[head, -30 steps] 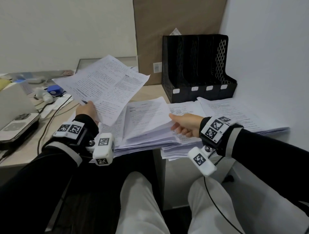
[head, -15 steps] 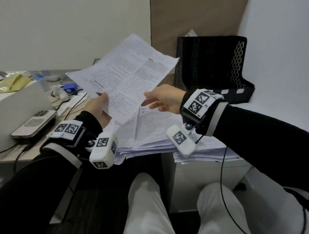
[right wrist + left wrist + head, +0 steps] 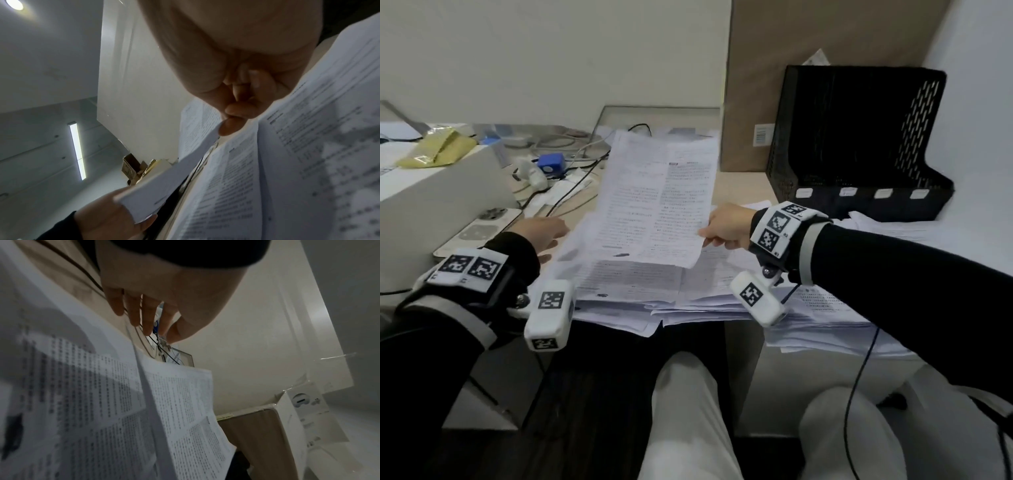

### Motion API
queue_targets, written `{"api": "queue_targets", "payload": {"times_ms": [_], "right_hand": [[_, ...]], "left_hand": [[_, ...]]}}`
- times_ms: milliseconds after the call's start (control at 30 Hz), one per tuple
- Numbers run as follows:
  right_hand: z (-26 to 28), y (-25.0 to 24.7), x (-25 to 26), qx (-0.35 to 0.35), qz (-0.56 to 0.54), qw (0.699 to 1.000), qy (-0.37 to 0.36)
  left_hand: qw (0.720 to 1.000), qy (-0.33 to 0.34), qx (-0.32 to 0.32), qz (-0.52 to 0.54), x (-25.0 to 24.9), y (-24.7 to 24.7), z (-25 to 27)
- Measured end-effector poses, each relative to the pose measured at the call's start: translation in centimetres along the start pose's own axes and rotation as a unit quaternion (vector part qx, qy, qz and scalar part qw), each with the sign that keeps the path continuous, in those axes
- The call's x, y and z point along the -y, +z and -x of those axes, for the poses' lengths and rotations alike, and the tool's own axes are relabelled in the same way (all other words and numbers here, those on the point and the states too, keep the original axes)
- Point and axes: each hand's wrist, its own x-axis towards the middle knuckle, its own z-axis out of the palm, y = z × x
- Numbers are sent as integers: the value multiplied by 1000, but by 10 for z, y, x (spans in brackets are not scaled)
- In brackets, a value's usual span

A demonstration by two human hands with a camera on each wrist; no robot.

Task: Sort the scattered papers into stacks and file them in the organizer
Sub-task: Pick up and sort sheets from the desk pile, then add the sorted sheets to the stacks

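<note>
While the organizer is standing seemingly unfilled, the right hand is pinching one sheet — the left hand, fingers relaxed, is barely steadying it — piles unsorted.

Printed sheet motion-blurred in head view; text unreadable, top edge smeared. Same in both wrist views, print too soft to read.

Left hand: fingertips go under sheet's left edge in head view; can't tell there if touching. Left wrist cam shows fingers straight, palm cut off by top edge.

Right hand: palm cut by top edge in right wrist view.

Paper pile mostly covered by sheet and wrist cams.

Black file organizer: slot interiors too dark to see contents; label tabs too small to read.
</note>
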Motion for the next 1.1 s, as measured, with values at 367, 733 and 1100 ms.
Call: {"api": "queue_targets", "payload": {"times_ms": [367, 733, 1100], "right_hand": [[-12, 52, 9, 96, 78, 992, -7], [-7, 66, 8, 44, 235, 970, -51], [9, 73, 8, -45, 170, 982, -70]], "left_hand": [[986, -76, 55, -139, 25, 2, -6], [975, -68, 28, -210, 36, 1, -12], [952, -49, 45, -299, 39, -8, -17]]}}
